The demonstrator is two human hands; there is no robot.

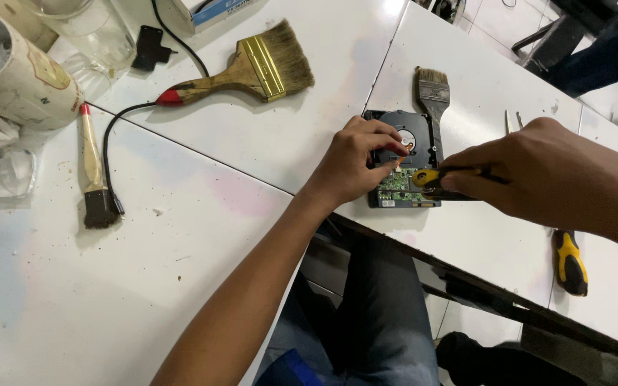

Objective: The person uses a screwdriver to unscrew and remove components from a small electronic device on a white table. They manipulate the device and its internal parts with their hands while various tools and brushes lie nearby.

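A dark hard drive [403,161] lies circuit-side up near the front edge of a white table [252,136], its green circuit board [398,187] facing the camera and a round black motor hub showing above it. The person's left hand [355,161] rests on the drive's left side, fingers curled over the casing and pressing it down, the fingertips close to the board. The right hand [538,175] comes in from the right, closed around a screwdriver with a yellow and black handle [430,179]; its working end sits over the circuit board, though the tip itself is hidden by the hands.

Just behind the drive lies a small grey paintbrush [432,89], bristles pointing away. A second yellow and black screwdriver [570,261] lies on the table to the right, well apart from the drive, below the right forearm. Further left rests a wide paintbrush with a brass ferrule and red-tipped wooden handle [252,68]. Near the far left lies a narrow brush with black bristles [94,171], beside a thin black cable [109,143]. A white cylindrical container [16,71] lies on its side in the upper left corner. The person's dark trousers show beneath the table edge.
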